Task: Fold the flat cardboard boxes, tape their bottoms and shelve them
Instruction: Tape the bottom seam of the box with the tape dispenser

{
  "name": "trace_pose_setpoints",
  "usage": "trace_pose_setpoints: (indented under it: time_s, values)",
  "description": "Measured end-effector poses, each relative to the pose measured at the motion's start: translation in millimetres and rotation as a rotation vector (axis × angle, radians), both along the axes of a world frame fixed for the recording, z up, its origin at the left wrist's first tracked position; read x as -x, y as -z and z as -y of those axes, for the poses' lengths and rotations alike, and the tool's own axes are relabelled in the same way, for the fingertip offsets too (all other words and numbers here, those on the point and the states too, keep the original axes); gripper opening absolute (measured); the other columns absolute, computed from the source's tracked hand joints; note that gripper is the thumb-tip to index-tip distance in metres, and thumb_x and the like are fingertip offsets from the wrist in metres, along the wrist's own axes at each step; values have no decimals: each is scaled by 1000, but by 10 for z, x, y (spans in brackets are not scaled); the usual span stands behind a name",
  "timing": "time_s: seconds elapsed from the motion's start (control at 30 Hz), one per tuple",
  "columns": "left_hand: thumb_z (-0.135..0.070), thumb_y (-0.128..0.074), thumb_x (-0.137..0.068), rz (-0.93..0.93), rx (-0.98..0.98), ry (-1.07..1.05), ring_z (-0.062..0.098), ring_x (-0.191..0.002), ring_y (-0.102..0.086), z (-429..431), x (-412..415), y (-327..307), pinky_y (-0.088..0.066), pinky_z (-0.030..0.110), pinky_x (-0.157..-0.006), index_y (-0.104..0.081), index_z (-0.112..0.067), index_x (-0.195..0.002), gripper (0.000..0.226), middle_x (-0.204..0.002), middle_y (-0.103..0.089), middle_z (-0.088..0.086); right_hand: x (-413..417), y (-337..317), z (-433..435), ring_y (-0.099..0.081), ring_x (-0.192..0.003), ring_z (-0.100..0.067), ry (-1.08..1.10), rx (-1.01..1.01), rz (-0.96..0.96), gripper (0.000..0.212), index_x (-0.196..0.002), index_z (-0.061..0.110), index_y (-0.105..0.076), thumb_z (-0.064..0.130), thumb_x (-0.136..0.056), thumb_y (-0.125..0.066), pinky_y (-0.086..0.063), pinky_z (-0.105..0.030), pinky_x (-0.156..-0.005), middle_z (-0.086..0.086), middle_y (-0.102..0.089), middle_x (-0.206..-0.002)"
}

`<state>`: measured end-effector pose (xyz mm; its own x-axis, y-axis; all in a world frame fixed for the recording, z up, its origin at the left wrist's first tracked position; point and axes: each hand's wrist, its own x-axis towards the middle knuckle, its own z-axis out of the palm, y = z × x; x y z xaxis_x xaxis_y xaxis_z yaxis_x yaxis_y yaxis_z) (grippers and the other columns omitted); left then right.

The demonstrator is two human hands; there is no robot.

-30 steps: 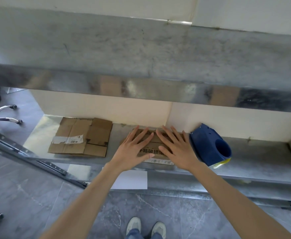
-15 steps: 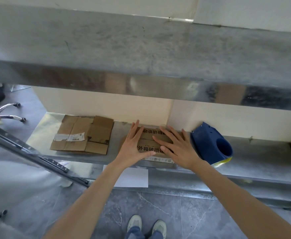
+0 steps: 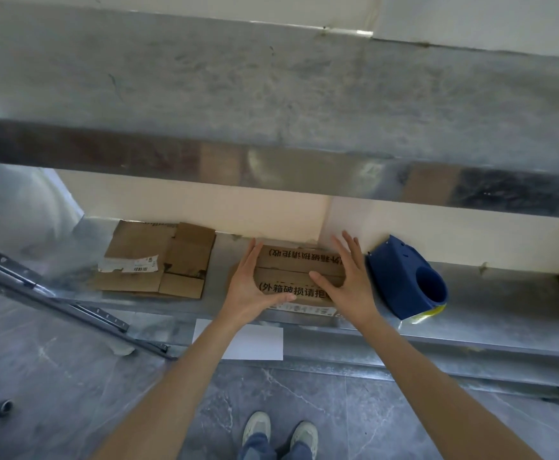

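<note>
Lower shelf [image 3: 503,303] of a metal rack noted. The folded box [image 3: 299,277] is found on it, just left of the blue tape dispenser [image 3: 404,280], its back edge close to the wall. Two flaps are met in a seam across the upper face, with print on each; whether tape is laid over that seam cannot be told. The box is flanked by both hands. The left hand [image 3: 254,287] is laid along the side away from the dispenser and the right hand [image 3: 347,283] along the side toward it, with both thumbs stretched over the upper face. The grip is wide on both: fingers are kept straight and nothing is curled round. The box is judged to be pressed between the palms so that the flaps are held shut and the walls squared. The dispenser is placed just beside the right hand, probably for easy reach when taping. Flat cardboard [image 3: 158,260] is lying farther left of the dispenser, beyond the box, and is judged to be awaiting folding.
</note>
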<state>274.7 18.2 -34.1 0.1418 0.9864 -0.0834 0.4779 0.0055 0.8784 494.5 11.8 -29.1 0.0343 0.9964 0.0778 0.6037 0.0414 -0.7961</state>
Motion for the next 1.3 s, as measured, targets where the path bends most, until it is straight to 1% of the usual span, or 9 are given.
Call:
trace_pose_setpoints:
  time_s: [0.2,0.33,0.43,0.57,0.7,0.83,0.9,1.1,1.3]
  values:
    - [-47,-93,-54,64,12,-11,-4,-144,-20,-7,2,38,-23,21,-113,-19,-35,-157,128,-164,-12,-17,-8,44,-16,0,-149,2,50,20,-71,77,-152,33,-32,43,-86,-71,-10,3,-100,19,-11,-162]
    - [-47,-94,-55,82,21,-2,-3,-145,-19,-3,6,52,-23,24,-116,-18,-36,-156,127,-164,-11,-19,-12,48,-14,-15,-139,8,117,80,-127,79,-152,33,-32,50,-84,-69,-21,-15,-109,16,-16,-162]
    - [-55,-91,-51,90,22,-12,2,-146,-22,-5,12,90,-26,32,-119,-22,-35,-155,127,-163,-16,-16,-16,66,-3,-24,-142,1,144,111,-214,85,-152,37,-28,58,-81,-68,-28,-28,-115,16,-25,-159]
    - [-60,-89,-50,58,8,-13,7,-141,-30,-16,26,119,-32,34,-116,-26,-33,-154,124,-157,-25,-9,-12,76,-10,-36,-138,-7,158,147,-273,85,-150,37,-31,60,-78,-70,-37,-33,-112,15,-36,-152]
    - [-60,-87,-55,42,11,12,6,-140,-27,-28,23,106,-31,32,-114,-31,-42,-149,111,-158,-20,-8,2,48,-9,-45,-122,-5,150,139,-236,67,-136,32,-46,50,-79,-76,-42,-28,-104,17,-45,-129]
    - [-52,-83,-70,58,13,-16,8,-142,-27,-27,4,106,-31,34,-115,-34,-45,-146,91,-158,-20,-7,9,43,-18,-49,-109,-2,145,143,-225,60,-129,26,-53,36,-78,-82,-37,-4,-87,28,-41,-113]
    - [-47,-83,-73,50,3,-21,9,-141,-30,-31,0,107,-33,34,-114,-34,-42,-147,89,-157,-22,-6,8,42,-16,-50,-105,4,150,144,-236,60,-129,24,-54,35,-78,-83,-37,1,-80,28,-42,-112]
    - [-45,-79,-79,100,66,-49,3,-131,-34,-88,-20,27,-32,25,-104,-18,-33,-156,99,-147,-28,-12,7,27,1,-47,-112,4,157,130,-278,70,-134,26,-48,39,-75,-83,-38,-9,-91,21,-46,-120]
    - [-33,-63,-96,158,13,-126,0,-115,-48,-99,-69,52,-45,29,-102,-39,-29,-142,52,-133,-42,-7,5,14,-15,-50,-102,7,171,154,-257,56,-124,23,-53,35,-78,-83,-41,-3,-77,24,-45,-110]
